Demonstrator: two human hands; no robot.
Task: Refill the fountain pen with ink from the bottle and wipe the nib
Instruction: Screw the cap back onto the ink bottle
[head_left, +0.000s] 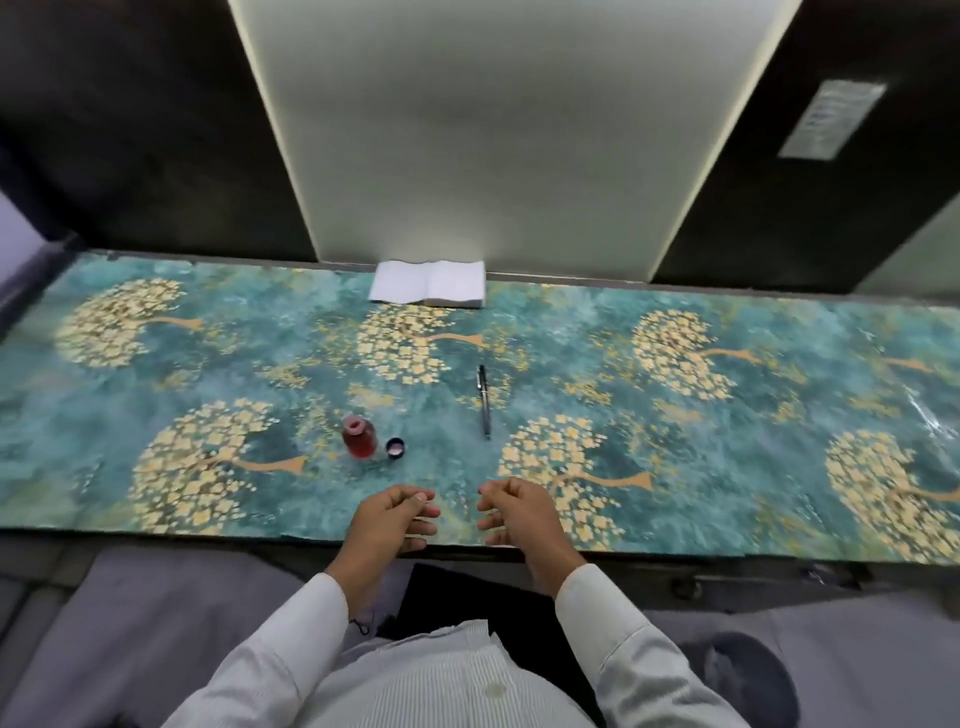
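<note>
A small ink bottle (359, 439) of red ink stands uncapped on the teal table, left of centre. Its dark cap (395, 448) lies upside down just to the right of it. The black fountain pen (484, 401) lies capped on the table, pointing away from me, right of the bottle. A white folded tissue stack (429, 283) sits at the table's far edge. My left hand (388, 522) and my right hand (514, 514) hover over the near edge, fingers loosely curled, holding nothing, well short of pen and bottle.
The table (675, 415) is long, covered in a teal sheet with golden tree patterns. A white panel and dark walls rise behind it. The near edge runs just under my wrists.
</note>
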